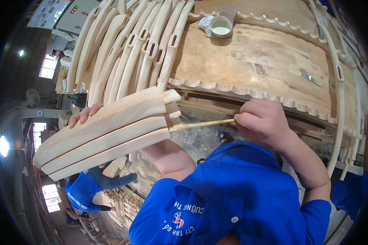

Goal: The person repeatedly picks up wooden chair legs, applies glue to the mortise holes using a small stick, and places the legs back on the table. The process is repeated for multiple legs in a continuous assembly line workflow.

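Shirt lettering (pixel 188 207), cabinet lightning sign (pixel 85 12)

The held wooden pieces (pixel 106 142) are toned pale cream and streaked with grain. The shirt (pixel 253 177) is coloured bright blue, marked in white and red. The panel (pixel 274 51) is mottled tan.

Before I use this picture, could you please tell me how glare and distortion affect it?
Head view: the lamp flares white at left; sheen marks the scalloped board; corners go black; the co-worker appears tipped sideways; the wooden slats look clear.
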Tool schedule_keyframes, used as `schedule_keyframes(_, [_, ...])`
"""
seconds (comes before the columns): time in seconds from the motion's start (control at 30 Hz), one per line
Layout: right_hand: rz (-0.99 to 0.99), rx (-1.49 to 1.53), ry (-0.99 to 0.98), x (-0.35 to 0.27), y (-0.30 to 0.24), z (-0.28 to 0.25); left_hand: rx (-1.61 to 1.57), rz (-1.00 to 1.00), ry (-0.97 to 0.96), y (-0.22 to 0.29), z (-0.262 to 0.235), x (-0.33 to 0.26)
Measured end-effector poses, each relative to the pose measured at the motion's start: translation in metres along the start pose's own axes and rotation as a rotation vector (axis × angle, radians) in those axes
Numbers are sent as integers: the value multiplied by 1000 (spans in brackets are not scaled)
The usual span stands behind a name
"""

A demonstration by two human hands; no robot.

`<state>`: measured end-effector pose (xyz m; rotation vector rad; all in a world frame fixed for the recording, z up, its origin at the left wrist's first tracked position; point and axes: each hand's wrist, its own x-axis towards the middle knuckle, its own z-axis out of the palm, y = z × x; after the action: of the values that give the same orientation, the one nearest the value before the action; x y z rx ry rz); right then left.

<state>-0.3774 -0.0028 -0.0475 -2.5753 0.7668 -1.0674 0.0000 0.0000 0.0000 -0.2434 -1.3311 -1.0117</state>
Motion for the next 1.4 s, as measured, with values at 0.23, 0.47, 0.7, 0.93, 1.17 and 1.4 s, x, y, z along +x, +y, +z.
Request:
schedule_keyframes(0.23, [69, -85, 36, 19, 5, -9, -4, 202, 217, -10, 11, -1])
schedule_keyframes(0.47, [38, -108, -26, 24, 8, -8, 183, 143, 243, -13, 18, -2])
schedule_keyframes(0.7, [279, -298, 68, 28, 81, -4, 560, 356, 773, 2, 15, -27])
schedule_keyframes(0.93, [370, -800, -106, 104, 157, -40, 905, 108, 1102, 46, 47, -23])
schedule_keyframes(1.17, [409, -895, -396, 160, 158, -21, 1678, -185, 699, 51, 93, 5])
schedule_keyframes(1.4, [709, -448, -268, 127, 215, 3, 1852, -461, 341, 47, 121, 32])
